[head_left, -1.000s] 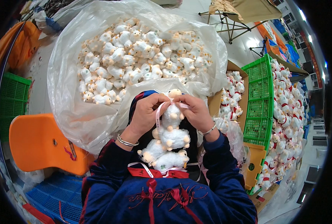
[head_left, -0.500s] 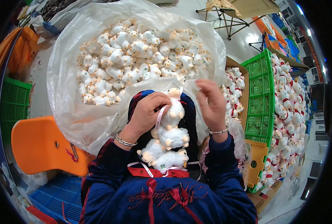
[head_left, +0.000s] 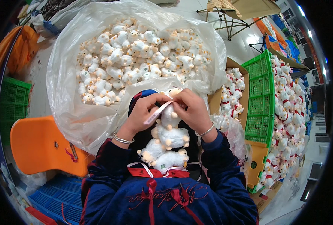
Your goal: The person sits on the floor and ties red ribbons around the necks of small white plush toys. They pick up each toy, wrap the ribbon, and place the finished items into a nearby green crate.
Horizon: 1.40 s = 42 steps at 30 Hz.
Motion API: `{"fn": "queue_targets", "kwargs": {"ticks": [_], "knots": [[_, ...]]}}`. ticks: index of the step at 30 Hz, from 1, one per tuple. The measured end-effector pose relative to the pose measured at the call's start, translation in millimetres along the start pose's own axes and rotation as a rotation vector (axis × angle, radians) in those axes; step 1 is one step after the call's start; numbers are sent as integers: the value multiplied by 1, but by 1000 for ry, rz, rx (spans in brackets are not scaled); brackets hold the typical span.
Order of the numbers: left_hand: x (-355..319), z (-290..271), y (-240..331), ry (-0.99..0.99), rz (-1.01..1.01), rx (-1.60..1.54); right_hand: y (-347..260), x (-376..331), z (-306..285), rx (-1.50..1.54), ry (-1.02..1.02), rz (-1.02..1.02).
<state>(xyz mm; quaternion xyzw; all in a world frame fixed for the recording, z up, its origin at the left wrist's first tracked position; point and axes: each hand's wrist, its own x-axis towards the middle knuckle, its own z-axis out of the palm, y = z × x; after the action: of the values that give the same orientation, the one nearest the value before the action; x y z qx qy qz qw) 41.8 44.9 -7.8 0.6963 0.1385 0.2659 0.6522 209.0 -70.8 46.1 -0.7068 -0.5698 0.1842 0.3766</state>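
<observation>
A small white plush sheep (head_left: pixel 170 117) lies on my lap, its pale head pointing away from me. My left hand (head_left: pixel 143 111) and my right hand (head_left: pixel 192 112) meet at its neck, fingers pinched together. Between them runs a pale pink printed ribbon (head_left: pixel 157 113), its loose end sticking out toward the lower left. The fingers hide most of the neck and how the ribbon passes round it. Several more plush sheep (head_left: pixel 174 137) are heaped nearer to me on my lap. More pale ribbons (head_left: pixel 145 170) lie by a red band (head_left: pixel 138 172) at my waist.
Ahead, a large clear plastic bag (head_left: pixel 67 71) holds many plush sheep. An orange chair (head_left: pixel 35 144) stands at left. To the right are a cardboard box (head_left: pixel 244 101) of plush toys, a green crate (head_left: pixel 259 99) and a big pile of toys with red neckbands (head_left: pixel 286 123).
My right hand has come down and left from beside the sheep to its neck, pinching there against my left hand. The ribbon's loose end has swung outward to the left.
</observation>
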Motion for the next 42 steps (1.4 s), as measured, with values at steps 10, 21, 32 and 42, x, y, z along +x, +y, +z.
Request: {"fn": "queue_targets", "kwargs": {"ticks": [10, 21, 32, 42], "knots": [[10, -2, -5, -83, -291, -387, 1, -3, 2, 26, 46, -8], [10, 16, 5, 97, -224, -165, 12, -3, -2, 224, 21, 129], [9, 25, 2, 170, -147, -104, 17, 2, -7, 402, -77, 268], [11, 31, 4, 199, -89, -29, 17, 0, 1, 411, -12, 229]]}}
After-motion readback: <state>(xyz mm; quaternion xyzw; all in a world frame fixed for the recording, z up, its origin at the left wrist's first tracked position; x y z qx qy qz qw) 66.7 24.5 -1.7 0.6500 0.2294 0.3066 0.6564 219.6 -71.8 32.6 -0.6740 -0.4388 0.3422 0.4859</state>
